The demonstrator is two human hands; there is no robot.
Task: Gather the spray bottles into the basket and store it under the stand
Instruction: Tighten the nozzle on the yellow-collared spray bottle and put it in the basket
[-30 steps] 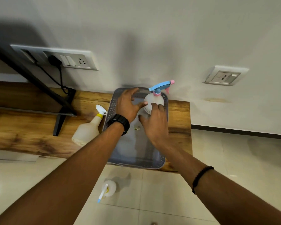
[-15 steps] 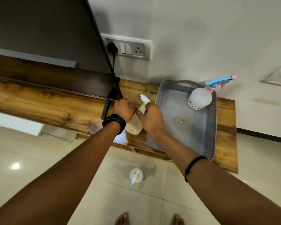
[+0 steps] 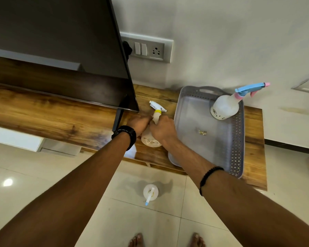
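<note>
A grey perforated basket (image 3: 237, 139) sits on the right end of the wooden stand (image 3: 52, 118). Inside it, at the far right corner, lies a white spray bottle with a blue and pink head (image 3: 225, 107). Just left of the basket lies a white bottle with a yellow collar (image 3: 152, 138). My left hand (image 3: 138, 123) and my right hand (image 3: 163, 128) are both closed around that bottle's body. A third white bottle with a blue-tipped nozzle (image 3: 150, 193) stands on the floor in front of the stand.
A dark TV screen (image 3: 57, 47) on a black foot (image 3: 119, 116) stands left of my hands. A switch plate with a black plug (image 3: 146, 49) is on the wall behind. A small scrap (image 3: 202, 132) lies in the basket. Bare feet (image 3: 165, 240) show on the tiled floor.
My hands left the blue-headed bottle in the basket and moved left onto the yellow-collared bottle. The view swung left and down.
</note>
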